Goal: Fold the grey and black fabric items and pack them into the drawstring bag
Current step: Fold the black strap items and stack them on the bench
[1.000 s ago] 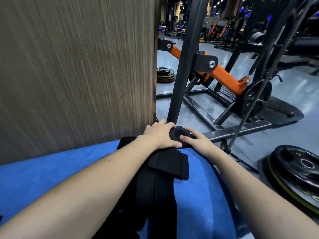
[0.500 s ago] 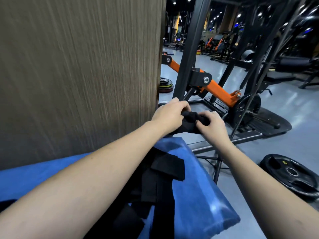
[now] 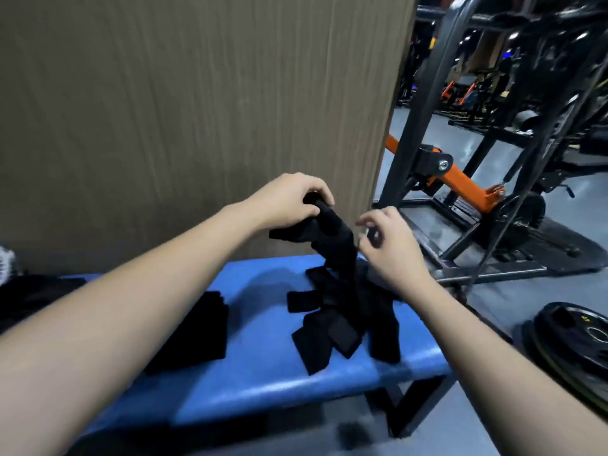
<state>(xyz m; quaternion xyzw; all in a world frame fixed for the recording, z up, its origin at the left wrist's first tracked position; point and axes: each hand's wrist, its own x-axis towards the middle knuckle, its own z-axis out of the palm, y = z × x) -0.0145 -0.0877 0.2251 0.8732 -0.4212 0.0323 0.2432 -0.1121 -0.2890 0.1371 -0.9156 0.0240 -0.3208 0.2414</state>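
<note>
The left hand [image 3: 289, 200] grips the upper end of a black strap bundle [image 3: 332, 291], holding it raised above the blue desk [image 3: 263, 383]. The bundle's lower straps lie in a loose heap on the right part of the desk. The right hand [image 3: 391, 245] hovers just right of the raised fabric, fingers loosely curled; motion blur hides whether this grip holds anything. A folded black fabric piece [image 3: 197, 330] lies flat on the desk, left of the heap. A weight plate [image 3: 579, 337] rests on the floor at right.
</note>
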